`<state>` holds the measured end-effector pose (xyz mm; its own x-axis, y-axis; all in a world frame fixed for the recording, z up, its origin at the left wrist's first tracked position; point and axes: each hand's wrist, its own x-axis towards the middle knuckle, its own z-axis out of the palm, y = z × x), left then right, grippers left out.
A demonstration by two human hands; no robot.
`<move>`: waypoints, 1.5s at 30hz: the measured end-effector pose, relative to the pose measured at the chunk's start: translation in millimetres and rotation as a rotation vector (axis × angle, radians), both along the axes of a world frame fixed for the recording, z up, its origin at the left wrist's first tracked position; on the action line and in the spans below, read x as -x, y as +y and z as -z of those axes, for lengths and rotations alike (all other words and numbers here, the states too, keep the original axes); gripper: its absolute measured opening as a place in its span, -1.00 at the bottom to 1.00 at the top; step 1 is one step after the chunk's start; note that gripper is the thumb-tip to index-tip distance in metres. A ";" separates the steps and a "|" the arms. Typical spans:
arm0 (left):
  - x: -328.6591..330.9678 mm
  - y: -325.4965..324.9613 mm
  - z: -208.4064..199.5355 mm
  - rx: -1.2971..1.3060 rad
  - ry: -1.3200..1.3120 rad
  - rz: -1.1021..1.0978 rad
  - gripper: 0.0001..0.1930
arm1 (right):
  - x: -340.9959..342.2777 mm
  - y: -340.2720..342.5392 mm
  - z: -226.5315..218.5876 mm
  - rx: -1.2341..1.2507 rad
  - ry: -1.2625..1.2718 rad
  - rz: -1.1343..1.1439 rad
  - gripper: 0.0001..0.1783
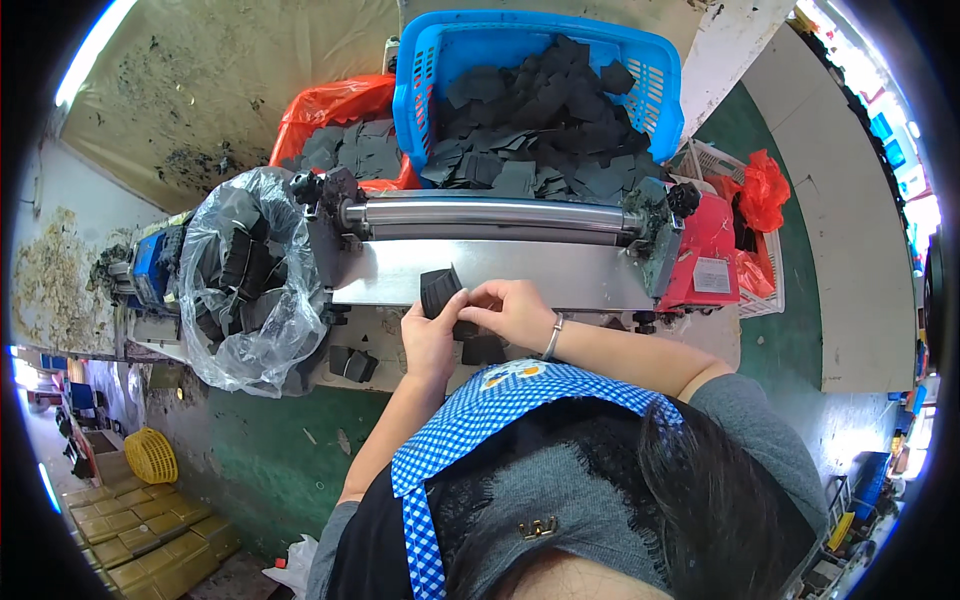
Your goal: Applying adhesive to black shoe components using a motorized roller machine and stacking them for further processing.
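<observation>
Left hand [428, 340]: closed on a small stack of dark pieces [438, 290], its thumb laid over the near end.
Right hand [515, 312]: thumb and index finger drawn together at the stack's near right edge, beside the left thumb; whether they pinched it could not be told. A silver bangle [554, 335] circled the wrist.
Dark stack: held tilted over the near edge of a bare steel plate [540, 270], left of its middle.
Roller machine: a shiny metal roller [490, 214] lay crosswise beyond the plate. A red housing [700, 240] with a white label [712, 275] stood at the right end.
Worktop [715, 340]: loose dark pieces [352, 364] lay near its front edge, left of the hands.
Blue basket [403, 110]: stood behind the roller, heaped with flat dark pieces [560, 100].
Red bag [325, 97]: lay open left of the basket, holding greyer flat pieces [360, 150].
Clear bag [250, 360]: gaped at the machine's left end, with dark bundles [250, 260] inside; a blue unit [150, 265] sat beyond it.
White crate [770, 290]: stood right of the red housing, with crumpled red plastic [765, 190] in it.
Apron [450, 420]: blue and white checks, worn by the person.
Green floor [280, 460]: showed below; at lower left, a yellow basket [150, 457] stood by yellowish packages [150, 530].
</observation>
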<state>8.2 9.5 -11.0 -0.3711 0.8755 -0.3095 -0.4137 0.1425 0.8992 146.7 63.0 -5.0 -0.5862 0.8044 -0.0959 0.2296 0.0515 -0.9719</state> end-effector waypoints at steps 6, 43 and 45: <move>13.3 -3.0 0.9 0.037 -0.087 0.107 -0.80 | -12.3 21.6 3.3 0.545 0.044 0.228 -0.71; 10.5 -3.3 3.4 0.034 0.159 0.037 -0.84 | -13.1 24.5 14.4 0.358 0.069 0.266 -0.77; 4.0 -4.1 3.1 0.024 0.081 0.084 -0.85 | -2.3 3.1 9.7 0.102 0.053 0.028 -0.77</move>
